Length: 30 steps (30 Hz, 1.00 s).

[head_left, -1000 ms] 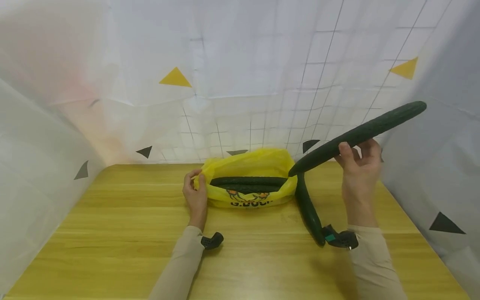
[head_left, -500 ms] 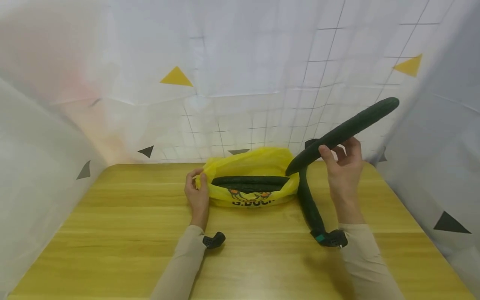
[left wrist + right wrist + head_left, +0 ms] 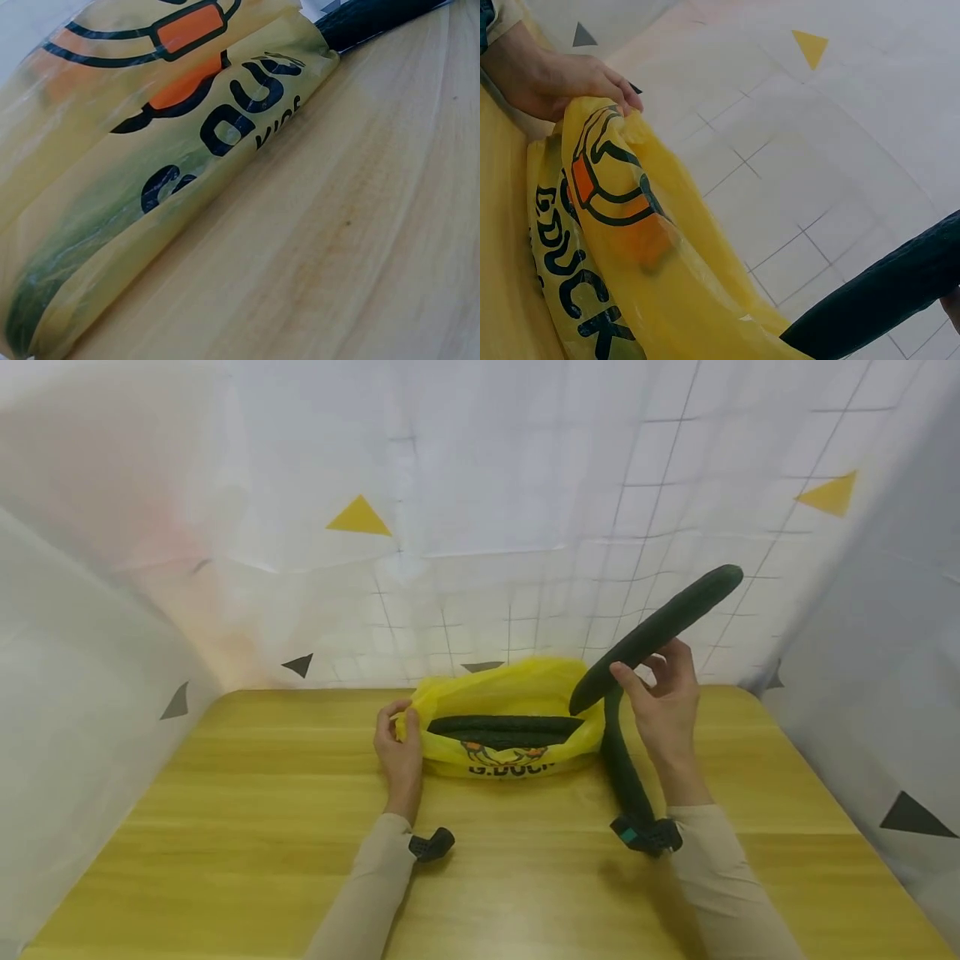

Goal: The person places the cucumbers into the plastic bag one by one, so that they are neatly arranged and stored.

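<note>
A yellow plastic bag (image 3: 510, 689) with printed lettering lies open-mouthed at the back of the table. Dark green cucumbers (image 3: 498, 728), seemingly two, lie side by side inside it. The bag's left rim is pinched by my left hand (image 3: 400, 758). My right hand (image 3: 663, 714) grips another cucumber (image 3: 663, 628) around its middle, tilted with its far end up to the right. Its lower tip is at the right side of the bag's mouth, also seen in the right wrist view, where the cucumber (image 3: 877, 296) meets the yellow rim. Another cucumber (image 3: 624, 768) lies on the table, right of the bag.
The wooden table (image 3: 247, 827) ends at a white sheet wall (image 3: 480, 527) just behind the bag. Sheets also hang at the left and right sides. Dark wrist cameras (image 3: 432, 844) are worn on both forearms; the right one partly covers the lying cucumber's near end.
My right hand has moved left with its cucumber, which stands steeper, its lower tip slightly further left at the bag's mouth. My left hand keeps its hold on the rim.
</note>
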Motion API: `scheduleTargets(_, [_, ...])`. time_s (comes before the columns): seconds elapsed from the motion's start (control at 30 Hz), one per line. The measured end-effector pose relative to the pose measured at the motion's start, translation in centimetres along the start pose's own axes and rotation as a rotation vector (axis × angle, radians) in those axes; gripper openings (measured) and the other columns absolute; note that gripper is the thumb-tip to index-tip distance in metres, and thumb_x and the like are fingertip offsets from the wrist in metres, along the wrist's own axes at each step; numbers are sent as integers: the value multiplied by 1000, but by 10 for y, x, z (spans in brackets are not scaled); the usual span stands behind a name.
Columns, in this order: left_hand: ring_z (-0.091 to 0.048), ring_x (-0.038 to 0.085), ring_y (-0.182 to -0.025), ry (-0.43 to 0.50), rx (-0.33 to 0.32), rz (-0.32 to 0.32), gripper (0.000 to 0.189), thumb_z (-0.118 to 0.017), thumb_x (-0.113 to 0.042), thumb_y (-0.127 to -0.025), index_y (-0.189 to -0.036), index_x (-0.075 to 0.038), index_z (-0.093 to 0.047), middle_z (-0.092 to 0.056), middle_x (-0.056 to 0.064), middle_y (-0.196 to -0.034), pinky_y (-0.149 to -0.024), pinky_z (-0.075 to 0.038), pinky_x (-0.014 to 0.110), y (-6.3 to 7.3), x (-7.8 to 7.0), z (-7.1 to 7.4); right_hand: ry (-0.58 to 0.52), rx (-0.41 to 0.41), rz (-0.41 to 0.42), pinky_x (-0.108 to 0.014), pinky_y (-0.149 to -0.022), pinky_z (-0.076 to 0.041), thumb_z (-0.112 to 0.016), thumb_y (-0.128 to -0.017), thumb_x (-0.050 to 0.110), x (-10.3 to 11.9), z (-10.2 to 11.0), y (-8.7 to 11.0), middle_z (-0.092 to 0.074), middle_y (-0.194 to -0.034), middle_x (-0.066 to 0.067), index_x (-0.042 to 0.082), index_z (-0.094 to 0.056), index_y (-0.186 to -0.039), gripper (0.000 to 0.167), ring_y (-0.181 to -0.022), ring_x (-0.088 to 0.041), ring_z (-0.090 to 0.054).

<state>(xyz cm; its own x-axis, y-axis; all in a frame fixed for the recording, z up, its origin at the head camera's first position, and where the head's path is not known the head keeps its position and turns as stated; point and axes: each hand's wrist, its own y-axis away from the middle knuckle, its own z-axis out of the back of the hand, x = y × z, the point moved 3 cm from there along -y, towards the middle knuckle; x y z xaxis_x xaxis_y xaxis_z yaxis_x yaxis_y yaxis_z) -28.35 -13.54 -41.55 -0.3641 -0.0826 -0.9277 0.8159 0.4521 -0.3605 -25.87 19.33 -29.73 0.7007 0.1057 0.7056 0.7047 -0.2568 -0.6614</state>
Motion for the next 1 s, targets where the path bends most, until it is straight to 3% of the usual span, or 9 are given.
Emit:
scheduleTargets(0.27, [-50, 21, -110, -11, 6, -3, 23, -56, -12, -95, -113, 0, -61, -60, 14, -115, -104, -31, 40, 4, -8, 0, 115, 73, 2, -21, -85, -52, -65, -78, -14, 2, -4, 1, -58, -108, -1, -1, -53, -125, 50, -97, -16, -58])
scheduleTargets(0.5, [-50, 17, -106, 2, 2, -5, 23, -56, -11, -94, -113, 2, -60, -59, 15, -116, -101, -33, 39, 3, -12, -1, 324, 240, 33, -17, -91, -48, -63, -83, -11, 0, -12, 2, -55, -112, 8, 0, -51, -130, 50, -102, -13, -54])
scheduleTargets(0.73, [-51, 20, -112, 25, 13, -8, 24, -56, -11, -94, -114, 3, -60, -58, 16, -116, -105, -33, 41, 4, -10, -1, 413, 400, 59, -17, -93, -46, -62, -83, -11, -19, -13, -3, -53, -120, -4, 11, -47, -140, 63, -108, -5, -53])
scheduleTargets(0.87, [-51, 21, -112, 26, 3, -20, 23, -56, -10, -94, -113, 3, -60, -58, 16, -114, -107, -32, 44, 3, -11, -1, 514, 515, 93, -27, -95, -48, -64, -84, -6, -26, -17, -6, -53, -124, -9, 15, -42, -143, 67, -112, -1, -50])
scheduleTargets(1.0, [-51, 22, -111, 26, -1, -30, 23, -56, -9, -94, -112, 4, -60, -58, 18, -113, -106, -32, 44, 2, -11, -1, 580, 613, 127, -38, -95, -48, -66, -84, -1, -28, -24, -6, -53, -124, -9, 15, -42, -144, 67, -112, -8, -51])
